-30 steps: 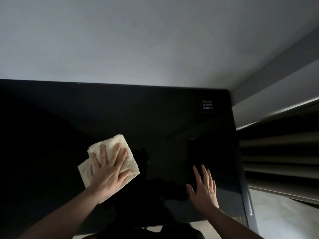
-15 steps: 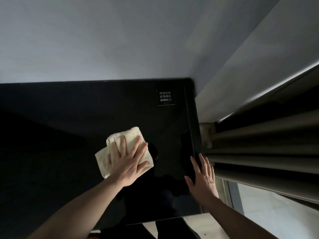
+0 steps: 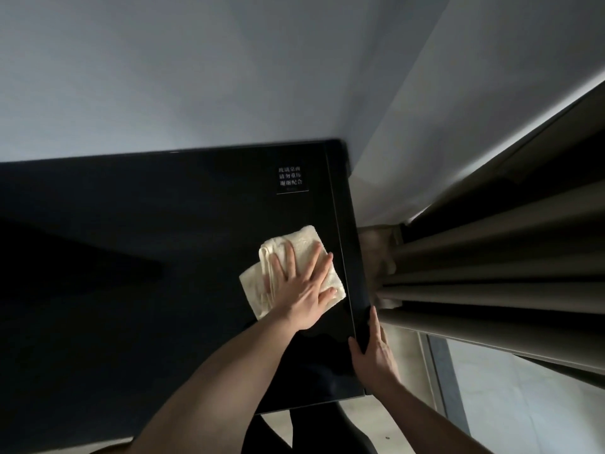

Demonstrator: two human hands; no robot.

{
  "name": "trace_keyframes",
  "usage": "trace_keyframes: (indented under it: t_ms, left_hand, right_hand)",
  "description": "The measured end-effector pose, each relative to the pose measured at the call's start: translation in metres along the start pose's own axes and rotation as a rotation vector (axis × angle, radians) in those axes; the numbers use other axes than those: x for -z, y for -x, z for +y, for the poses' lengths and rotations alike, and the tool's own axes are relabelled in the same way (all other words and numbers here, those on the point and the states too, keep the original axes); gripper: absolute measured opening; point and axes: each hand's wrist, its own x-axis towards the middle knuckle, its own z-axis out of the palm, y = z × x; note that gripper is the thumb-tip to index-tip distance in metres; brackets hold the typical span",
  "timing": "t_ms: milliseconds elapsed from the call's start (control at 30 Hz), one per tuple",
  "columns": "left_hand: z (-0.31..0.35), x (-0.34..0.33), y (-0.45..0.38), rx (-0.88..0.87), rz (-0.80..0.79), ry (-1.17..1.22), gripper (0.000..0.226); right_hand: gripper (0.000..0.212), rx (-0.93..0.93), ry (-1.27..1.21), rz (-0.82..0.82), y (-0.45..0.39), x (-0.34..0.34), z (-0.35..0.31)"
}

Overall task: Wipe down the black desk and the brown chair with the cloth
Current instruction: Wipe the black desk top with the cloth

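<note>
The glossy black desk (image 3: 147,263) fills the left and middle of the view, against a white wall. A folded cream cloth (image 3: 294,257) lies near the desk's right edge. My left hand (image 3: 302,290) presses flat on the cloth with straight, spread fingers. My right hand (image 3: 373,352) rests on the desk's right edge near the front corner, with the thumb on top and the fingers over the side. The brown chair is not in view.
A small white printed label (image 3: 291,180) sits at the desk's back right corner. Beige curtain folds (image 3: 491,273) hang close to the right of the desk. Pale floor (image 3: 523,404) shows at the lower right.
My left hand has slid the cloth rightward to the desk's right edge. My right hand has shifted from the desk top onto its right edge. The view has turned right.
</note>
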Motion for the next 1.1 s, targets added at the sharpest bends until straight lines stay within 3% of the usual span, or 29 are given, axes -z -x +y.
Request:
trace_keyframes:
  t_ms: [100,233,367,533,833,1100]
  left_hand:
    - [-0.004,0.014,0.005,-0.054,-0.032,0.113,0.078]
    - [-0.050,0.035,0.034,-0.120,0.077,0.325,0.080]
    - [-0.123,0.032,0.090,0.170,0.077,0.300,0.087]
    - [-0.218,0.020,0.160,0.379,-0.066,0.188,0.099]
    - [-0.311,0.023,0.207,0.329,-0.263,0.112,0.114]
    - [-0.343,0.037,0.219,0.617,-0.290,0.232,0.132]
  right_hand:
    - [0.093,0.004,0.014,-0.036,-0.006,0.009,-0.019]
    - [0.092,0.131,0.050,0.047,-0.014,0.020,-0.070]
    - [0.112,0.244,0.171,0.055,-0.022,0.007,-0.136]
    - [0.117,0.178,0.300,-0.066,-0.027,-0.057,-0.194]
    - [0.104,0.161,0.506,-0.046,-0.014,-0.064,-0.172]
    - [0.107,0.100,0.590,-0.036,-0.017,-0.031,-0.155]
